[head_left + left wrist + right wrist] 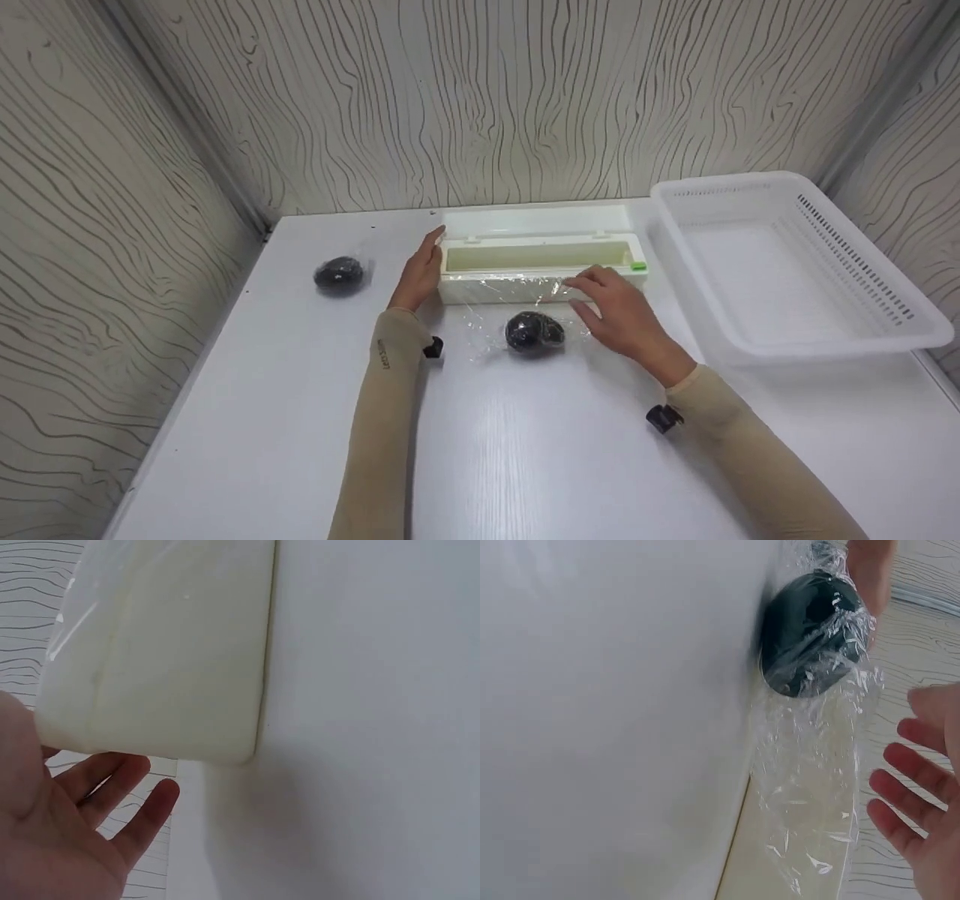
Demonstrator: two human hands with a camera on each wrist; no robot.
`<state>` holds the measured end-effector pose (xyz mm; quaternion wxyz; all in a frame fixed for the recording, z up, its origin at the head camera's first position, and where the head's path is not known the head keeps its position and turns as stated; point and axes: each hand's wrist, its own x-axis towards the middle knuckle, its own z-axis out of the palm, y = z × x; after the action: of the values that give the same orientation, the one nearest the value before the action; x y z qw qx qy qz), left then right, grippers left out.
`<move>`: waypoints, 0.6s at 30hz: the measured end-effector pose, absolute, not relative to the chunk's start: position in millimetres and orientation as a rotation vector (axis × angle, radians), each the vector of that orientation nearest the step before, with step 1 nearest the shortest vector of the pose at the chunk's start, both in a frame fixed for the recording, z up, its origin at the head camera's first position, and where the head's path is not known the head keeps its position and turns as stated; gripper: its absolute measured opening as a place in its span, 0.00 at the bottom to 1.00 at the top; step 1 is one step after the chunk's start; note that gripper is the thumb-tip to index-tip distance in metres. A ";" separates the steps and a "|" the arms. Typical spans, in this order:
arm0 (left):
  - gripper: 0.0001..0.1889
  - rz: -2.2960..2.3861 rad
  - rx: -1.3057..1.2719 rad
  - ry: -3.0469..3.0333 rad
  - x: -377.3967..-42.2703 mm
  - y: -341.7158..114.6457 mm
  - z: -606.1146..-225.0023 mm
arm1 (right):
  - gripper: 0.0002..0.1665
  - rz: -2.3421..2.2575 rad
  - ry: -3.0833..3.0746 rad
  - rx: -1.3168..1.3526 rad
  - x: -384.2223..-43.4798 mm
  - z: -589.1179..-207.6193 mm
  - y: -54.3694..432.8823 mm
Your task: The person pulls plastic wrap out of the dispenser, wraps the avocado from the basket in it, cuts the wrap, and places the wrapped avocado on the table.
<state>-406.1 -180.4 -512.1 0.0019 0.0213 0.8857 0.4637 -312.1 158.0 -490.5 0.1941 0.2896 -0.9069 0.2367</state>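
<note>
A white cling film dispenser box [541, 256] lies lengthwise at the back of the table with its lid [536, 219] raised. Clear cling film [810, 795] hangs over the box's front and runs to a dark, glossy, rounded object [533, 331], partly covered by the film; its kind is unclear. At the box's left end is my left hand [420, 276], its fingers loosely extended along that end [139, 742]. My right hand [619, 311] hovers at the box's front right, fingers spread and slightly bent beside the film; in the right wrist view they hold nothing.
To the left lies a second dark, rounded object [339, 276] wrapped in clear film. A large white plastic basket [697, 274] stands at the right. A green slider [638, 266] sits at the box's right end. Patterned wall panels [465, 105] border the table.
</note>
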 end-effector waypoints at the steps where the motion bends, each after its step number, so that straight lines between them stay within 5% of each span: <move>1: 0.27 1.457 0.074 2.773 -406.6 -180.8 -513.1 | 0.16 0.655 -2.521 0.746 -314.2 -489.4 161.9; 8: 0.27 1.465 0.094 2.738 -403.6 -179.2 -514.0 | 0.17 0.637 -2.515 0.401 -325.4 -485.6 186.8; 18: 0.27 1.467 0.033 2.725 -404.6 -178.3 -517.8 | 0.20 0.597 -2.557 0.317 -333.0 -492.7 199.5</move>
<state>-404.6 -178.3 -517.8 0.0232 0.0106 0.8802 0.4739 -333.0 199.5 -492.7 0.2458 0.1162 -0.9371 0.2189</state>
